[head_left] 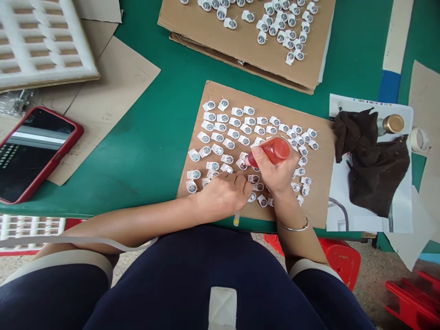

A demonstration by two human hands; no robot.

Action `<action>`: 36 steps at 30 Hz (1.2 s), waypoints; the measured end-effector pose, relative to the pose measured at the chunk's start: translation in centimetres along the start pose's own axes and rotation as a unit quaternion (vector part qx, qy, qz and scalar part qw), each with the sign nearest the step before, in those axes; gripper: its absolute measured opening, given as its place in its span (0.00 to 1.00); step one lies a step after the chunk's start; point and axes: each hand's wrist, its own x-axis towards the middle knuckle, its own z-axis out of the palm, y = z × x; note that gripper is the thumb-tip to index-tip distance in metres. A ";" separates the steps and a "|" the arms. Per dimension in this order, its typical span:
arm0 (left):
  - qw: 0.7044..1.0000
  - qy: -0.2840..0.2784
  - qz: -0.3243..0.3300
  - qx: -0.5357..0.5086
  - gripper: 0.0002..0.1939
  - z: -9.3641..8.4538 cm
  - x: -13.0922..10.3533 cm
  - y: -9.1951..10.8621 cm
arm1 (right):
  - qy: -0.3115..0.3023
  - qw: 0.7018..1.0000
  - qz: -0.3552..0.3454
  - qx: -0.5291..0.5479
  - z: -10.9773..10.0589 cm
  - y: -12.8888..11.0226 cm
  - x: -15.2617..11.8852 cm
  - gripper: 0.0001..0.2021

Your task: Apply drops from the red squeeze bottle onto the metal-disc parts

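Note:
My right hand (279, 176) is wrapped round a small red squeeze bottle (275, 150). The bottle is tilted, its dark red nozzle end pointing down and left at one of the small round parts. Close beside it, my left hand (225, 192) is closed, with a slim clear stick (237, 219) with a yellow end sticking out below; its other end is hard to make out near the nozzle. Under both hands lies a cardboard sheet (319, 160) bearing several white parts (237, 111) with shiny round centres and thin wires. Both hands cover some of them.
A second cardboard stack (206, 27) at the back carries more such parts. At left are a phone (37, 151) in a red case and a white slotted tray (44, 41). Dark cloths (378, 174) and a gold-capped bottle (392, 124) lie on white paper at right.

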 end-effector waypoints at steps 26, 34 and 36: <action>0.999 -0.035 -0.002 -0.014 0.09 -0.2 0.0 -0.4 | 0.021 1.000 0.006 0.007 0.0 0.4 0.3 0.11; 0.998 -0.057 -0.008 -0.030 0.09 -0.1 -0.1 -0.5 | 0.020 1.000 0.009 -0.012 -0.1 0.6 0.3 0.13; 0.998 -0.059 -0.006 -0.034 0.08 -0.1 -0.1 -0.6 | 0.022 1.000 0.004 -0.005 -0.1 0.6 0.3 0.12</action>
